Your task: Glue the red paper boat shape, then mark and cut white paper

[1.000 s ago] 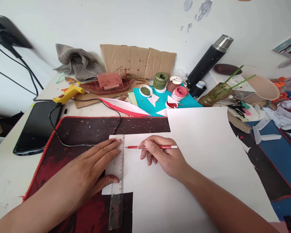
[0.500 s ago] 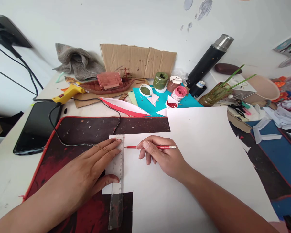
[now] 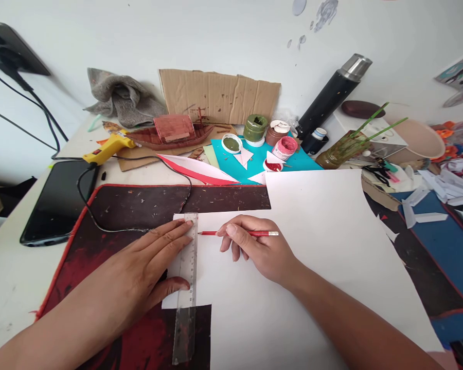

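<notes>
A clear plastic ruler lies lengthwise across the left part of a large white paper sheet, its near end reaching past the paper onto the dark mat. My left hand rests flat on the ruler, fingers stretched out and thumb apart, pressing it down. Between the fingers of my right hand is a red pencil with a white end. It is held nearly level, and its tip points left at the ruler's right edge. Whether the tip touches the paper I cannot tell.
Behind the paper are a red-brown model boat, a yellow glue gun with its cord, a green paint jar, and a pink paint jar. A black phone lies left. A flask leans at the right.
</notes>
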The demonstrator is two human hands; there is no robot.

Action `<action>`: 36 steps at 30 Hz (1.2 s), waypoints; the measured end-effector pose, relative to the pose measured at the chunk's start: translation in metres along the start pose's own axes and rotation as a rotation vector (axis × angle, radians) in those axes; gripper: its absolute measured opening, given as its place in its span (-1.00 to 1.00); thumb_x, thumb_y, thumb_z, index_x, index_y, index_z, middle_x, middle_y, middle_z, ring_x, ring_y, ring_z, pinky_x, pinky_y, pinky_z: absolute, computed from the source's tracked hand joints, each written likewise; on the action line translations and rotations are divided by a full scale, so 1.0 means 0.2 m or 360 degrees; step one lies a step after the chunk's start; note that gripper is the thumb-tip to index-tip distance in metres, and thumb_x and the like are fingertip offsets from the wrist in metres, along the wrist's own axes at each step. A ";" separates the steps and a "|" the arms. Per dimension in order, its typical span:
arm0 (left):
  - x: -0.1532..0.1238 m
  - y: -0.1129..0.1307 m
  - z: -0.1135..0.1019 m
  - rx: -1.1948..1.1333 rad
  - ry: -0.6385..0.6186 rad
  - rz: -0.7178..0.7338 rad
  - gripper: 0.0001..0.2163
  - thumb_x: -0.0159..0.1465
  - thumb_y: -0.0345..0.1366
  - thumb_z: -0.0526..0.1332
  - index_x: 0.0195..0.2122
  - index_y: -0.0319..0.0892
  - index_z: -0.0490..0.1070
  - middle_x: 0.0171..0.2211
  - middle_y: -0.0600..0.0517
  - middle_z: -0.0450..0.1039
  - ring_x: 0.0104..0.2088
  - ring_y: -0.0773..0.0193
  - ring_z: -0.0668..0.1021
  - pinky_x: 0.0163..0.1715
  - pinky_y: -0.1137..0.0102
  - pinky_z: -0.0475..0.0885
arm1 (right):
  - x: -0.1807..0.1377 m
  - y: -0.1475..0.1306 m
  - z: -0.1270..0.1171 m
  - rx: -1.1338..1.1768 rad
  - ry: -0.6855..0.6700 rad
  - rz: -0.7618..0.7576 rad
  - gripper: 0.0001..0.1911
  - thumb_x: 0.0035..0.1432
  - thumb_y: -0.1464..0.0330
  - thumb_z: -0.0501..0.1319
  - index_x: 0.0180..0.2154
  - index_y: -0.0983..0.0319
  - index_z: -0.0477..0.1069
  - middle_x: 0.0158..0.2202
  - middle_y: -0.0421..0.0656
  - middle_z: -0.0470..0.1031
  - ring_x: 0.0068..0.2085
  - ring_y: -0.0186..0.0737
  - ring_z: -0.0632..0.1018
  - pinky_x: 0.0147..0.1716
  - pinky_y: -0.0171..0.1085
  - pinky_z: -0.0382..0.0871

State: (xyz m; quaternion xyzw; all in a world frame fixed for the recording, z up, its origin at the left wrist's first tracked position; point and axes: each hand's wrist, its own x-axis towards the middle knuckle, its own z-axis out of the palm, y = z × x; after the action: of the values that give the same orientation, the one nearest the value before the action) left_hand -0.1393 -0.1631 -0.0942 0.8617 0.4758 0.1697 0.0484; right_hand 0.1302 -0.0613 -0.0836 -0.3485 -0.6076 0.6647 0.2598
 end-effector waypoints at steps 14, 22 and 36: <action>0.01 0.00 -0.01 0.0026 0.0007 0.0024 -0.34 0.50 0.12 0.20 0.44 -0.26 0.34 0.41 -0.26 0.44 0.38 -0.14 0.53 0.31 0.06 0.55 | 0.00 0.00 0.00 -0.0016 -0.0002 0.0019 -0.62 0.53 0.07 0.25 -0.15 0.22 0.65 -0.30 -0.12 0.68 -0.44 -0.33 0.56 -0.49 -0.33 0.38; 0.01 0.00 -0.01 0.0047 -0.0011 0.0029 -0.36 0.51 0.10 0.19 0.41 -0.30 0.36 0.41 -0.30 0.45 0.38 -0.14 0.53 0.30 0.05 0.56 | 0.00 0.01 0.00 -0.0029 -0.0007 0.0017 -0.62 0.53 0.07 0.25 -0.14 0.22 0.65 -0.30 -0.12 0.68 -0.44 -0.33 0.56 -0.49 -0.32 0.40; 0.00 0.00 -0.02 -0.0075 -0.0010 -0.0041 -0.32 0.48 0.11 0.24 0.50 -0.15 0.29 0.44 -0.22 0.41 0.39 -0.14 0.52 0.33 0.04 0.54 | -0.01 0.00 0.00 -0.0024 -0.0016 0.0028 -0.61 0.52 0.05 0.25 -0.14 0.22 0.65 -0.30 -0.10 0.68 -0.44 -0.30 0.56 -0.47 -0.30 0.42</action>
State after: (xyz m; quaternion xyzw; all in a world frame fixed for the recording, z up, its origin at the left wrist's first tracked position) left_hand -0.1403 -0.1626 -0.0912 0.8546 0.4826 0.1775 0.0723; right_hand 0.1314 -0.0618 -0.0825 -0.3525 -0.6108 0.6641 0.2484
